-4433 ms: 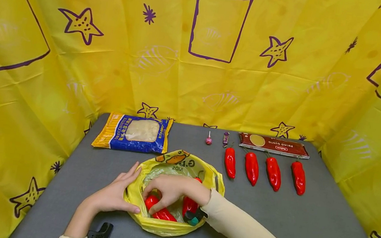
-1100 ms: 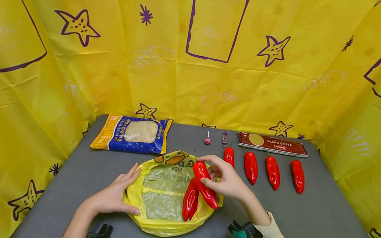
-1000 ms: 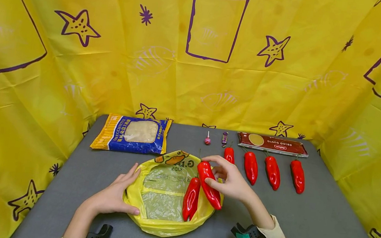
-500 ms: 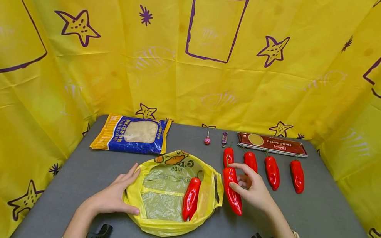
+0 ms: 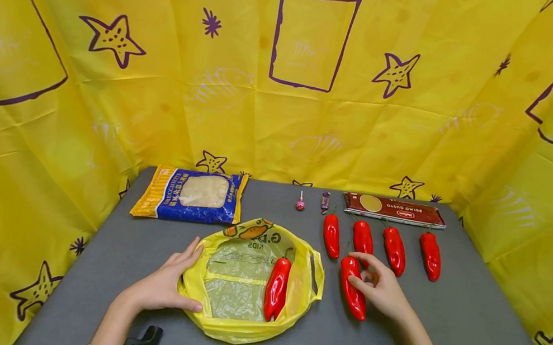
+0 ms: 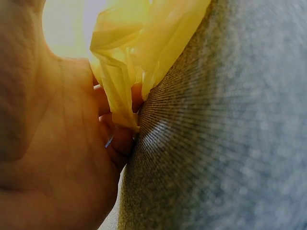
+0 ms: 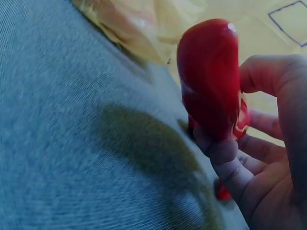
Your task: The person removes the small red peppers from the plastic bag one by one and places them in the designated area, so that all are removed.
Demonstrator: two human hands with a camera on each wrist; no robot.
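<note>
At the grey table (image 5: 467, 327), a person's right hand (image 5: 381, 289) pinches a red pepper (image 5: 353, 294) between thumb and fingers, at 3 o'clock from an open yellow bag (image 5: 239, 331). The left hand (image 5: 161, 286), thumb and fingers spread, touches the bag's 9 o'clock side. A second pepper (image 5: 276, 290) lies inside, near the 3 o'clock wall. Four more peppers (image 5: 393, 249) lie toward 2 o'clock, an orecchiette packet (image 5: 193, 194) toward 11.
</note>
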